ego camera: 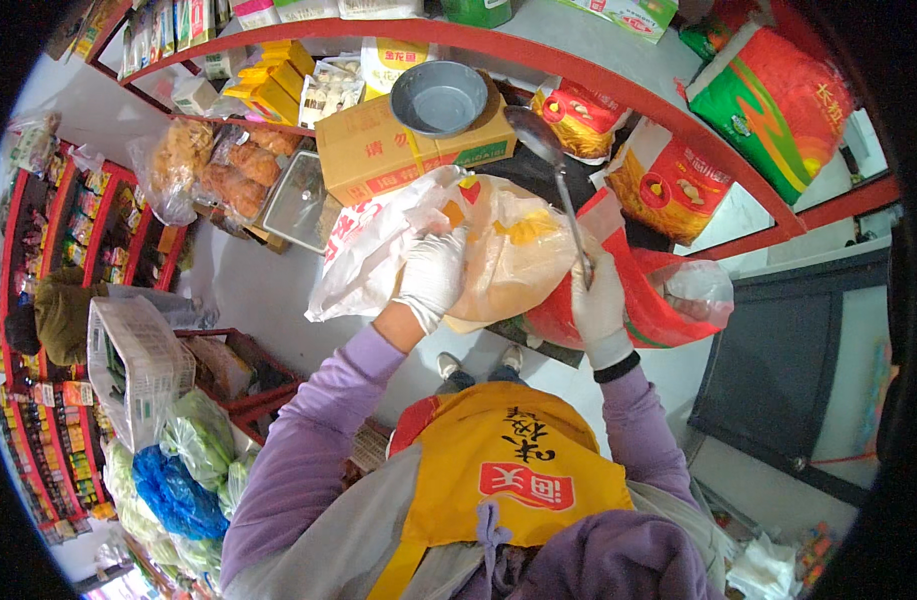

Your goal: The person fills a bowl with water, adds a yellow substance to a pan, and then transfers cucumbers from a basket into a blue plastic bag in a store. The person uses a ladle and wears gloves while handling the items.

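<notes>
My left hand, in a white glove, grips the gathered edge of a white plastic bag with red print. Just right of it bulges a translucent plastic bag showing pale and yellow patches; its contents cannot be made out. In my white-gloved right hand is the handle end of a metal ladle. The ladle's bowl points away from me, close to a cardboard box. A red plastic sack lies beneath and beside my right hand.
A grey round bowl stands on the box. Red-edged shelving curves across the back, with printed food sacks under it at right. To the left are a lidded clear container, bagged brown food and a white plastic crate.
</notes>
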The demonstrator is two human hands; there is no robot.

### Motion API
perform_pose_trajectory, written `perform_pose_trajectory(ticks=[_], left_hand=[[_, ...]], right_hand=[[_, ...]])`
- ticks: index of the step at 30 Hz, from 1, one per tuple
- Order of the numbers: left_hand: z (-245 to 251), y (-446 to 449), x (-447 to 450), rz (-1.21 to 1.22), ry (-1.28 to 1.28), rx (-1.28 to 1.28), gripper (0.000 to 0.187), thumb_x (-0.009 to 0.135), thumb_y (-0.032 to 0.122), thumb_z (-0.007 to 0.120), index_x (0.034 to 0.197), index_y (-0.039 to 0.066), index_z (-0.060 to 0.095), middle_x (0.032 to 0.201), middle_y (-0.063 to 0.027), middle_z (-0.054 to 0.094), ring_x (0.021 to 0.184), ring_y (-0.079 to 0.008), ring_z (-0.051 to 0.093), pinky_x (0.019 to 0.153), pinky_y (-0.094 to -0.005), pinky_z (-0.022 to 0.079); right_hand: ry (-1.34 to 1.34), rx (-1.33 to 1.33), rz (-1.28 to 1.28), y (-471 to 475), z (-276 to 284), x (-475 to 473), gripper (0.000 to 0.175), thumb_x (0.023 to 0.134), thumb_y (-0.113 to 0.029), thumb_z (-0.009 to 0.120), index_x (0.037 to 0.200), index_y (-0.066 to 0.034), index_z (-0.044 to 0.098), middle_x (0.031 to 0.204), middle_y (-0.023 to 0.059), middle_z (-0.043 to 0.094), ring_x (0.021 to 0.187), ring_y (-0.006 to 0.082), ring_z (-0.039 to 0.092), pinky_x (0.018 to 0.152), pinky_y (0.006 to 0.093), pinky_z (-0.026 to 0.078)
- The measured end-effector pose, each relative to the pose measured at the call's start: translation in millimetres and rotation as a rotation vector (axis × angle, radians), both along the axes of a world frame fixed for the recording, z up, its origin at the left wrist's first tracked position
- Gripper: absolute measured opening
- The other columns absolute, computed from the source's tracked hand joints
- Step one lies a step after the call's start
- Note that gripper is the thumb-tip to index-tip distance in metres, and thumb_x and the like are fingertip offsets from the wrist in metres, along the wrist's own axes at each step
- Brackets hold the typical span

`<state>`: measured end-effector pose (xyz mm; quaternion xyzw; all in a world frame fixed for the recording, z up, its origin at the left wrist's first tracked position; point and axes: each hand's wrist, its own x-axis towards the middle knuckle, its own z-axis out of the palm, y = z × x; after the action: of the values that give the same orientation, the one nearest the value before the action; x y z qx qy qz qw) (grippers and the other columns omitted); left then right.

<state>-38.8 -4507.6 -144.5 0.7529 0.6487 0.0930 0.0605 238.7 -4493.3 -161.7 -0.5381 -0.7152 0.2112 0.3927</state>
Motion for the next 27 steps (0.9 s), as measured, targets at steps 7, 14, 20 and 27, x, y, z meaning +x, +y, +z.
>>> perform_pose_trajectory(ticks=[7, 14, 20, 27], left_hand=[[33.7, -40.7, -41.8, -0.356, -0.097, 0.076, 0.019, 0.069, 0.008, 0.069, 0.083, 0.015, 0.08, 0.088, -0.0066, 0.067, 0.101, -0.0299, 0.064, 0.101, -0.0457, 0.047], [47.3, -59.4, -56.6, -0.374, -0.1, 0.093, 0.028, 0.07, 0.005, 0.069, 0.093, 0.014, 0.081, 0.095, -0.0075, 0.068, 0.101, -0.0293, 0.065, 0.1, -0.0473, 0.049], [49.6, -75.4, -55.8, -0.288, -0.072, 0.066, 0.032, 0.07, 0.002, 0.068, 0.098, 0.011, 0.081, 0.091, -0.0079, 0.068, 0.095, -0.0287, 0.065, 0.08, -0.0397, 0.055], [46.3, -83.9, -46.2, -0.216, -0.193, 0.12, 0.031, 0.067, 0.0, 0.068, 0.094, 0.007, 0.08, 0.087, -0.0083, 0.066, 0.092, -0.0289, 0.064, 0.076, -0.0394, 0.054]], right_hand=[[-0.113, -0.35, -0.122, -28.5, 51.2, 26.7, 0.03, 0.099, -0.013, 0.066, 0.127, -0.0018, 0.062, 0.096, 0.0153, 0.067, 0.08, 0.0244, 0.065, 0.074, 0.0385, 0.053], [0.053, -0.828, 0.189, -61.2, 147.2, 32.9, 0.033, 0.098, -0.006, 0.064, 0.131, -0.0001, 0.064, 0.105, 0.0128, 0.074, 0.076, 0.0219, 0.069, 0.073, 0.0356, 0.057], [-0.796, -0.15, 0.229, -57.4, 114.5, 27.7, 0.045, 0.094, -0.018, 0.068, 0.137, -0.0104, 0.064, 0.089, 0.0144, 0.071, 0.073, 0.0299, 0.07, 0.063, 0.0443, 0.055], [-0.841, -0.161, 0.146, -42.1, 117.2, 22.0, 0.044, 0.093, -0.021, 0.068, 0.135, -0.0122, 0.066, 0.085, 0.0161, 0.069, 0.076, 0.0328, 0.071, 0.066, 0.0458, 0.056]])
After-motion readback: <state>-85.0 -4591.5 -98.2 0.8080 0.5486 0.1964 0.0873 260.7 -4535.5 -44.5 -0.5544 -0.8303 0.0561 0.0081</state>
